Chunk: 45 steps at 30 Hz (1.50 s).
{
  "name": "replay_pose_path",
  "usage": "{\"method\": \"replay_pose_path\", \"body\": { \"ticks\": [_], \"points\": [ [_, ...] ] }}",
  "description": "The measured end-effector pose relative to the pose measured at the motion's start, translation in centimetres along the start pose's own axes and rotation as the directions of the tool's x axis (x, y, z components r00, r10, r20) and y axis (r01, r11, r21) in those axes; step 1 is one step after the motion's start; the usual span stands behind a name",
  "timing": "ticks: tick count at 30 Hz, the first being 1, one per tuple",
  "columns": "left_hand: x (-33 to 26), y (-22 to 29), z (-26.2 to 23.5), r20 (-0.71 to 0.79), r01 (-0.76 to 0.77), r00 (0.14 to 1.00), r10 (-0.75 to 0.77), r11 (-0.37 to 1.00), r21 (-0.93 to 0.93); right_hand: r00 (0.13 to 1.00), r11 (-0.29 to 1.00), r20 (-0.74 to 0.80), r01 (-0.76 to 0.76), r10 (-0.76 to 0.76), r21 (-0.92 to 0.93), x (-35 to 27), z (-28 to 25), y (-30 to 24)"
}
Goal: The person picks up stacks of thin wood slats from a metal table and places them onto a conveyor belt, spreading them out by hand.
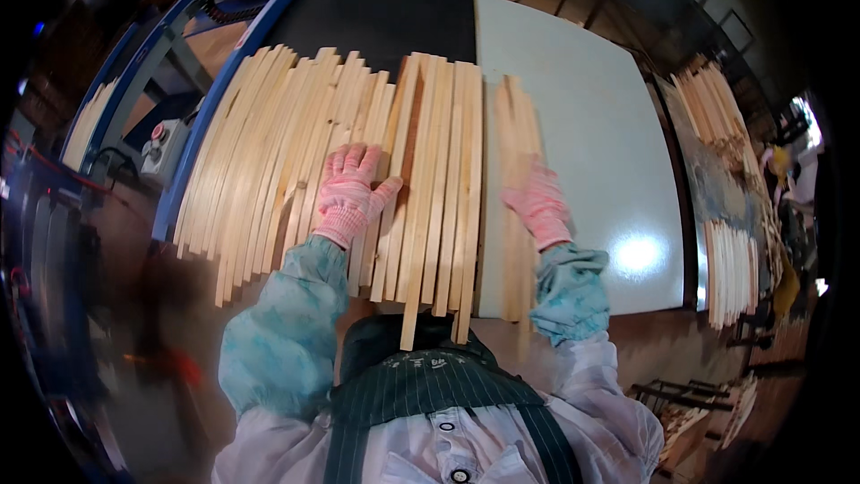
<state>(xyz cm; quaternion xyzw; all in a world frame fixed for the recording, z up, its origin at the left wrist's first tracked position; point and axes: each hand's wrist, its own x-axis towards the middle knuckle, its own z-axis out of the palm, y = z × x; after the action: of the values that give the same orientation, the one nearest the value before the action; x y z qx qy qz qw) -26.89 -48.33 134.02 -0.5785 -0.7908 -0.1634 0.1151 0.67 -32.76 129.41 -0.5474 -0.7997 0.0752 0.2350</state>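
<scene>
White table top (591, 108) beside black conveyor belt (376, 9), pale wooden slats (296, 152) fanned across both

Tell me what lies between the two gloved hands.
In the head view, a group of pale wooden slats lies between the left hand and the right hand, with a dark gap beside them.

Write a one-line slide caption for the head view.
Gloved left hand presses flat on a fanned spread of thin wooden slats while the right hand rests on a separate small bundle on a white table.
</scene>
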Motion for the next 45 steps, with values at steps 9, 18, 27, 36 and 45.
{"method": "replay_pose_path", "body": {
  "ticks": [9,18,27,36,45],
  "points": [
    [-3.5,-18.0,-10.3,-0.467,0.234,0.873,-0.138,0.96,0.154,0.979,0.955,-0.158,-0.078,0.127,0.285,-5.9,-1.7,5.5],
    [-1.7,-26.7,-19.7,-0.371,0.499,0.817,-0.441,0.863,0.073,0.996,0.965,-0.085,0.054,-0.033,0.258,-1.2,2.7,9.0],
    [1.4,-28.7,-16.7,-0.389,0.6,0.778,-0.493,0.766,0.229,0.978,0.933,-0.039,0.209,-0.207,0.293,3.9,5.3,-2.0],
    [1.9,-28.1,-15.9,-0.431,0.529,0.787,-0.441,0.843,0.103,0.977,0.925,-0.053,0.213,-0.207,0.316,3.3,5.7,-3.3],
    [-4.9,-32.6,-13.7,-0.557,0.426,0.787,-0.264,0.886,0.181,0.985,0.928,-0.166,0.012,0.054,0.372,-5.6,3.1,3.8]
  ]
}}
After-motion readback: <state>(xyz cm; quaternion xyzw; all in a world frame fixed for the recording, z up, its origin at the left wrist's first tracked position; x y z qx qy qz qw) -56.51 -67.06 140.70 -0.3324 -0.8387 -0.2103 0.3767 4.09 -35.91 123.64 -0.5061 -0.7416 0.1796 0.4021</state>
